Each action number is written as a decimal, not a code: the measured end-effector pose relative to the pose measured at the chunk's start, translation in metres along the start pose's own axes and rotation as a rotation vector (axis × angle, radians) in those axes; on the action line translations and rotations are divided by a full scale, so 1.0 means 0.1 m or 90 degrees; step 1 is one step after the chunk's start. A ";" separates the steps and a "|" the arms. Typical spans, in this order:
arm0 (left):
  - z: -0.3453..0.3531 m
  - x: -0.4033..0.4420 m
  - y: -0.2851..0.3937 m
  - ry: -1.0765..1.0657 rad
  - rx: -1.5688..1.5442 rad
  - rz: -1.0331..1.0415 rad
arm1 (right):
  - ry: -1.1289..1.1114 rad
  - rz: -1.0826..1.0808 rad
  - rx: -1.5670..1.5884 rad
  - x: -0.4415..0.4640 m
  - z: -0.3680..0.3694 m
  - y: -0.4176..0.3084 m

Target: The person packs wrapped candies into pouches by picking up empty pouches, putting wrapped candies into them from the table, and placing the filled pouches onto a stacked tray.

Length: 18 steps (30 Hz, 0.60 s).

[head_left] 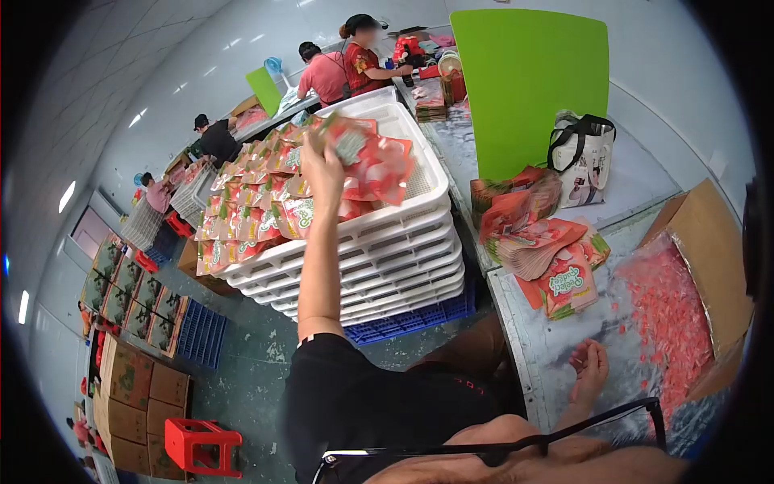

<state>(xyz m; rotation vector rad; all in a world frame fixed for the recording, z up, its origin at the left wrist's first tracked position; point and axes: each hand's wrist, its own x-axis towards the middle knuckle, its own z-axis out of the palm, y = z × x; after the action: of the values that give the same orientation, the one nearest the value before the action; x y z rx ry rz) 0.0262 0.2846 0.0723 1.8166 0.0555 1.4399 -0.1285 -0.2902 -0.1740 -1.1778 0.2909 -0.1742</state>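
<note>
My left hand (324, 168) grips a red-and-green snack pouch (352, 147) over the top white tray (421, 194); the pouch is blurred by motion. Rows of filled pouches (262, 194) stand packed in that tray, left of the hand. My right hand (589, 368) rests near the table edge, fingers loosely curled and apart, with nothing visible in them. Just beyond it lies a fanned pile of flat pouches (544, 248), and one pouch (567, 280) shows printed lettering. Small red wrapped pieces (665, 306) spill from a cardboard box (685, 234) to the right.
White trays are stacked on a blue pallet (427, 316). A green panel (532, 89) stands on the table beside a white bag (582, 157). A red stool (201, 448) and stacked cartons (137, 387) are at lower left. Several people work farther back.
</note>
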 end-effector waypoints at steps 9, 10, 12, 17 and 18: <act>0.87 0.11 -0.27 -0.535 0.726 0.326 | 0.013 0.073 -0.005 0.03 0.00 0.23; 0.98 0.10 -0.52 -0.660 0.730 0.266 | 0.009 0.062 -0.007 0.01 -0.01 0.26; 1.08 0.07 -0.58 -0.808 0.766 0.206 | 0.024 0.073 -0.010 -0.08 0.00 0.22; 0.62 0.33 -0.95 -0.712 1.005 -0.018 | 0.085 0.095 0.035 -0.24 -0.29 0.29; 0.58 0.34 -0.99 -0.684 1.007 -0.009 | 0.098 0.087 0.038 -0.27 -0.32 0.31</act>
<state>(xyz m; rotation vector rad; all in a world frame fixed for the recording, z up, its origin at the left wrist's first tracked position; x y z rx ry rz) 0.1287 0.3367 0.0384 3.5358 0.8153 -0.0701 -0.1649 -0.2994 -0.2103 -1.0830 0.4967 -0.1525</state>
